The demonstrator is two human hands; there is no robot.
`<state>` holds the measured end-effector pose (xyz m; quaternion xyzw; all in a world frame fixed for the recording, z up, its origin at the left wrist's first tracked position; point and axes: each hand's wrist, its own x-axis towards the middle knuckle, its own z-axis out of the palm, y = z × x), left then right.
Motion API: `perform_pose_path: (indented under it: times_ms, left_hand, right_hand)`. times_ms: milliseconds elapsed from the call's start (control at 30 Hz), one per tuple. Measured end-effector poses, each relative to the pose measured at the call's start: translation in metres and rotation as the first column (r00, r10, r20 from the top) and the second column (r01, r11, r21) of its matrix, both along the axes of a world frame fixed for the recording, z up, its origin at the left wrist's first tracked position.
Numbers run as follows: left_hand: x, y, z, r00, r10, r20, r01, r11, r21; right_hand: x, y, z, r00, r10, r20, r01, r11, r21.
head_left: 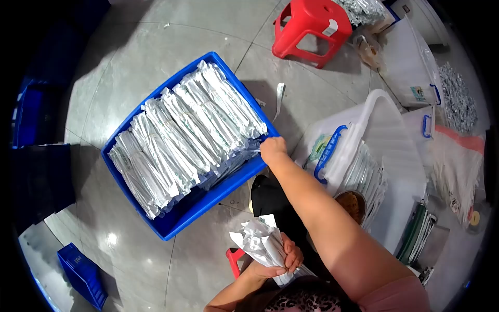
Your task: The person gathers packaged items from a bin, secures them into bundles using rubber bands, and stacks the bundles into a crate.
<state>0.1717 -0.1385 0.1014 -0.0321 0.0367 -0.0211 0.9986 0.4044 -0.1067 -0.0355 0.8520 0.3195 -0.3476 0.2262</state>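
Note:
A blue bin [182, 229] stands on the floor, packed with rows of thin white paper-wrapped packets [176, 125]. My right hand [273, 150] is closed at the bin's right corner, its fingers against the rim; what is under the fingers is too small to make out. Near my lap, my left hand [283, 261] is wrapped round a bundle of similar white packets [262, 243], whose ends stick out above the fingers.
A red stool [312, 28] is at the top. To the right stands a large white tub [382, 112] holding packets and a round container [352, 205]. More blue bins [83, 275] are at left. A loose strip [279, 99] lies on the floor.

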Motion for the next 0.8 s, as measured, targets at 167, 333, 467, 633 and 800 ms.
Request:
perform_pose_path:
  times_ms: [167,333,467,633,800]
  left_hand:
    - [0.003,-0.002,-0.004,1.000,-0.027,0.015,0.027,1.000,0.011]
    - [-0.007,-0.006,-0.004,0.999,-0.013,-0.050,0.014,1.000,0.018]
    - [-0.003,-0.008,0.017,0.984,0.021,-0.175,0.001,0.993,0.122]
    - [-0.005,-0.024,0.030,0.978,0.035,-0.205,0.007,0.979,0.203]
    - [-0.008,-0.045,0.051,0.964,-0.051,-0.263,0.139,0.934,0.328]
  right_hand:
    - [0.008,0.005,0.041,0.983,0.168,0.074,-0.177,0.974,0.140]
    - [-0.022,-0.040,0.211,0.962,0.186,0.198,-0.239,0.926,0.293]
    - [-0.105,-0.160,0.286,0.924,-0.254,0.285,-0.089,0.582,0.808]
    - [-0.238,-0.265,0.264,0.923,-0.385,0.011,0.141,0.364,0.921]
    - [-0.263,-0.294,0.245,0.796,-0.445,-0.410,0.518,0.151,0.842]
